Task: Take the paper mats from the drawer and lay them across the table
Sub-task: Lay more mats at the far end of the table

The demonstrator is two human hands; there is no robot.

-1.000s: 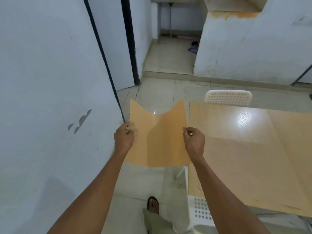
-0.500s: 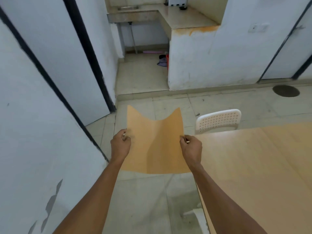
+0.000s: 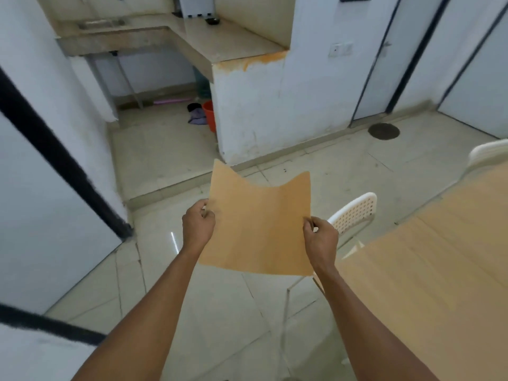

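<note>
A person's left hand [image 3: 198,221] pinches the left edge of a tan paper mat [image 3: 259,224] while the right hand [image 3: 320,237] pinches its right edge, fingers curled on the thin sheet, which sags in the middle so its two far corners rise in points. The mat hangs in the air over glossy pale floor tiles [image 3: 209,312], just left of the pale wood-grain table [image 3: 428,284]. Between mat and table stands a white perforated plastic chair [image 3: 353,213]; a second white chair [image 3: 486,154] sits at the table's far side.
</note>
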